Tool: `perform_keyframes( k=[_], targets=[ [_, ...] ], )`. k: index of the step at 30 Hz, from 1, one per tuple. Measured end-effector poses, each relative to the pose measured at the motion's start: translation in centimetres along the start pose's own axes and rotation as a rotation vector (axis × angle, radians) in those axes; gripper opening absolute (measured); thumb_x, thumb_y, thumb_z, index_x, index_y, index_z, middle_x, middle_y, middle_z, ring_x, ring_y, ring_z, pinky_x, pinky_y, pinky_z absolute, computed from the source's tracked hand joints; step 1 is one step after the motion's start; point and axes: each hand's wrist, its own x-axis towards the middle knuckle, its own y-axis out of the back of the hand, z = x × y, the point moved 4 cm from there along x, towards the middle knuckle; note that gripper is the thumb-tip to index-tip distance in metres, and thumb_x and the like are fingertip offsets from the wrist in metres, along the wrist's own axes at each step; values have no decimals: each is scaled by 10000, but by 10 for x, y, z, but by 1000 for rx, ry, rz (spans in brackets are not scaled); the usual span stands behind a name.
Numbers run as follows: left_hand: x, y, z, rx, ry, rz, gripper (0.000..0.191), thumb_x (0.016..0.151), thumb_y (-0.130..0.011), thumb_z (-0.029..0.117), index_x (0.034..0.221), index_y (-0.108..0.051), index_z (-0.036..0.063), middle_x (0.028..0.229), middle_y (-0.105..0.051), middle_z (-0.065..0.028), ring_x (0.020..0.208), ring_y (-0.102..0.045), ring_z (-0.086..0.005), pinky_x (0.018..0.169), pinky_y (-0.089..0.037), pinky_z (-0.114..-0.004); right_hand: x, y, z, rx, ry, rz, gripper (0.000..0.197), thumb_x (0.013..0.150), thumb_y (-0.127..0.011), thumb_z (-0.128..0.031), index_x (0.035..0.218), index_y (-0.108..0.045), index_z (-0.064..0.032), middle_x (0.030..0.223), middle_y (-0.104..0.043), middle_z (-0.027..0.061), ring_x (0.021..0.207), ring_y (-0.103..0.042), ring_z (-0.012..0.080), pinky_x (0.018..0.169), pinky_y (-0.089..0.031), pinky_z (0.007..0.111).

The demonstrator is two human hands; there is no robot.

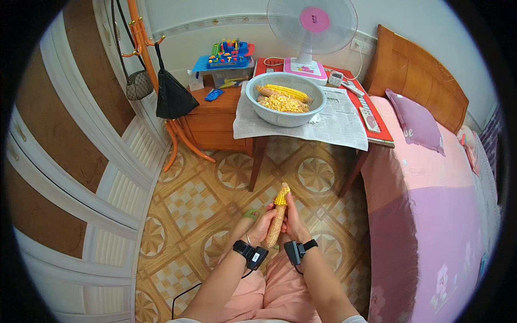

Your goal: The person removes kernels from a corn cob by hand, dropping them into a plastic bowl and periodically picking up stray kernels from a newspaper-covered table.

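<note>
An ear of corn point(276, 222) is held between my two hands above my knees, its tip tilted away from me. Yellow kernels cover only the part near its far end; the lower length is bare cob. My left hand point(261, 226) grips the bare cob from the left side. On the other side my right hand point(295, 220) holds the ear, the thumb lying against the yellow kernels. Ahead, a light blue plastic basket point(258, 113) contains loose corn kernels point(282, 103) and whole ears of corn point(288, 92).
Newspaper point(343, 117) lies under the basket on a small table point(258, 161) with a red cover. An electric fan point(311, 28) stands behind. A bed point(440, 210) is at right, a wooden cabinet point(216, 125) and an orange coat stand point(177, 137) at left.
</note>
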Motion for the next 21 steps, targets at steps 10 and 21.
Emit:
perform_keyframes(
  k=[10, 21],
  targets=[
    [-6, 0, -1, -2, 69, 98, 583, 929, -318, 629, 853, -544, 96, 603, -531, -26, 397, -492, -137, 354, -426, -246, -5, -2, 13, -61, -96, 5, 540, 899, -441, -588, 682, -510, -97, 458, -462, 43, 294, -400, 157, 254, -313, 286],
    [-12, 0, 1, 68, 33, 118, 558, 929, -350, 610, 810, -537, 98, 599, -520, -22, 418, -492, -136, 375, -418, -250, -6, -9, 13, -75, -54, 9, 529, 923, -410, -588, 1026, -575, -96, 486, -474, 20, 277, -382, 137, 246, -343, 277]
  ],
)
